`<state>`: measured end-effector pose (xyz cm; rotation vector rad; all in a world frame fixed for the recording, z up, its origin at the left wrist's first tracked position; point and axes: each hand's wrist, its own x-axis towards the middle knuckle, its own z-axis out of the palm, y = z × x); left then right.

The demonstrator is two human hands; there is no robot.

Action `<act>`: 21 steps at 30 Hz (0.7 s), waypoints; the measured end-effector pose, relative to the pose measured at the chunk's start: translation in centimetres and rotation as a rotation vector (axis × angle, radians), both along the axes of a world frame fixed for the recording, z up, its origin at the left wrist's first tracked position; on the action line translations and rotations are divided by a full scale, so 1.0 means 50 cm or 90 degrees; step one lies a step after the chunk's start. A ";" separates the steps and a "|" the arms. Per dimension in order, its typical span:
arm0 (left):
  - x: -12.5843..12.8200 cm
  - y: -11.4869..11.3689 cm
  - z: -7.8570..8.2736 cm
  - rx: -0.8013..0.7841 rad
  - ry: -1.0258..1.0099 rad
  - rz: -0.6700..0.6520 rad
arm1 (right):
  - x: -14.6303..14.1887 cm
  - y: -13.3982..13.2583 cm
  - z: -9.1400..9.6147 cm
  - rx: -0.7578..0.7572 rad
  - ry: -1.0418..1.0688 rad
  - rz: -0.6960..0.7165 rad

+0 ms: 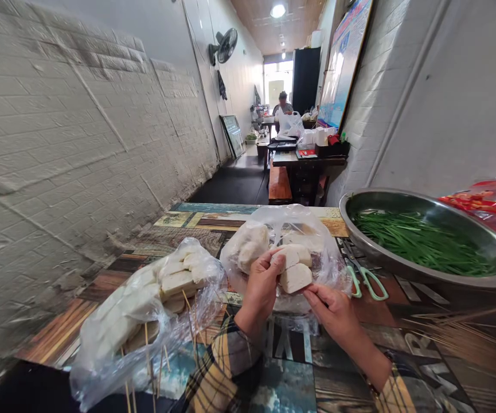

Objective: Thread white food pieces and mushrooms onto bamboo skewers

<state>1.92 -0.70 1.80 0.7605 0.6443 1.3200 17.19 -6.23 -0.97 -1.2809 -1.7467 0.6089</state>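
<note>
My left hand [261, 282] is closed around white bun slices [294, 268], two pieces pressed together in front of me. My right hand [332, 307] pinches the lower slice from below with thumb and fingers. Just behind the hands stands an open clear plastic bag [248, 244] with more white buns in it. To the left lies a second clear bag [144, 310] of skewered white slices, several bamboo sticks poking out toward me.
A wide steel bowl [428, 269] of green chives sits at the right. Green-handled scissors [366, 278] lie between bowl and bag. Loose bamboo skewers [467, 330] spread at the right. A brick wall runs along the left; a person sits at a far table [282, 103].
</note>
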 end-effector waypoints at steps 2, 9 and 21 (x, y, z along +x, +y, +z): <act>-0.001 0.000 -0.001 0.002 0.002 0.009 | -0.001 0.000 0.002 -0.005 0.005 0.004; -0.008 0.004 -0.001 -0.010 -0.016 0.065 | -0.004 -0.004 0.003 0.016 0.003 -0.016; -0.004 0.010 -0.011 0.022 0.043 0.106 | -0.012 -0.007 -0.024 0.070 0.014 -0.058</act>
